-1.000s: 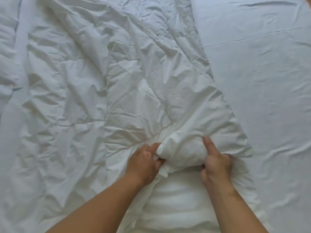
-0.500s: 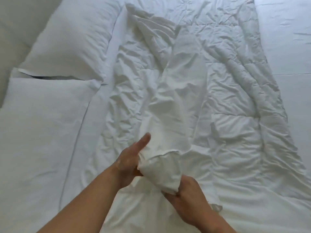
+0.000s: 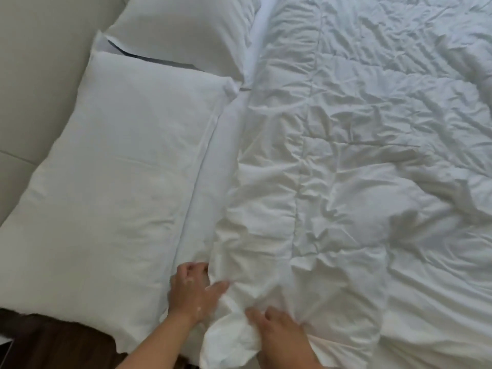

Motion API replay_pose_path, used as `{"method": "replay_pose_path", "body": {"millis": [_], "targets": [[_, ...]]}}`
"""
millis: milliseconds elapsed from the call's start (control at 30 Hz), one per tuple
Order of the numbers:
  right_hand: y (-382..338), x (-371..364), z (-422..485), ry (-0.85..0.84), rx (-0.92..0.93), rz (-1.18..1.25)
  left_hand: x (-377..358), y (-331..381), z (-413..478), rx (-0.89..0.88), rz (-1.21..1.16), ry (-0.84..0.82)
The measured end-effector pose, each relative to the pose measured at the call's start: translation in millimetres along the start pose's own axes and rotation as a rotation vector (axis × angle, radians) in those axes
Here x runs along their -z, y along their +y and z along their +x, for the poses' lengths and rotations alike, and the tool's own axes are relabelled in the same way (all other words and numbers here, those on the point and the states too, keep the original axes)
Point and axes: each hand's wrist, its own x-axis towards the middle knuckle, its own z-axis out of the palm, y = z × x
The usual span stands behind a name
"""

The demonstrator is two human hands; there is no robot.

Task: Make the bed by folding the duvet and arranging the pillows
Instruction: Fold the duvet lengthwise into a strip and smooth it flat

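A crumpled white duvet (image 3: 359, 169) covers the middle and right of the bed. Its near corner (image 3: 231, 339) lies bunched at the bed's front edge. My left hand (image 3: 193, 288) grips the duvet's left edge just beside the near pillow, fingers curled into the fabric. My right hand (image 3: 277, 334) presses on and clutches the bunched corner, blurred by motion. Two white pillows lie at the left: a near one (image 3: 114, 195) and a far one (image 3: 183, 30), end to end along the headboard.
A beige padded headboard (image 3: 40, 62) runs along the left. A strip of white sheet (image 3: 210, 169) shows between the pillows and the duvet. Dark brown floor or furniture (image 3: 53, 344) appears at the bottom left, under the near pillow's end.
The view has swung left, bringing the pillows in. Both hands carried the duvet corner left and down toward the near pillow; the raised fold now lies flatter.
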Motion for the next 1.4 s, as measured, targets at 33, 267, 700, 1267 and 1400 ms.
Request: {"method": "replay_pose_path", "body": {"millis": [33, 267, 700, 1267, 1400], "targets": [[-1.3, -7.1, 0.3, 0.010, -0.019, 0.013, 2.0, -3.1, 3.9, -0.008, -0.003, -0.018], [-33.7, -36.2, -1.3, 0.227, -0.089, 0.090, -7.3, 1.2, -5.7, -0.223, -0.036, -0.253], [-10.2, -27.4, -37.3, 0.380, 0.059, 0.159, 25.5, -29.5, 16.0, -0.123, 0.225, 0.017], [284.6, 44.9, -134.3, 0.380, -0.300, -0.190, -190.1, 179.9, -119.0, -0.969, 0.873, 0.201], [306.7, 53.4, -163.4, 0.263, -0.153, -0.188, -198.6, 199.7, -127.2, -0.904, 1.068, 0.208]]}}
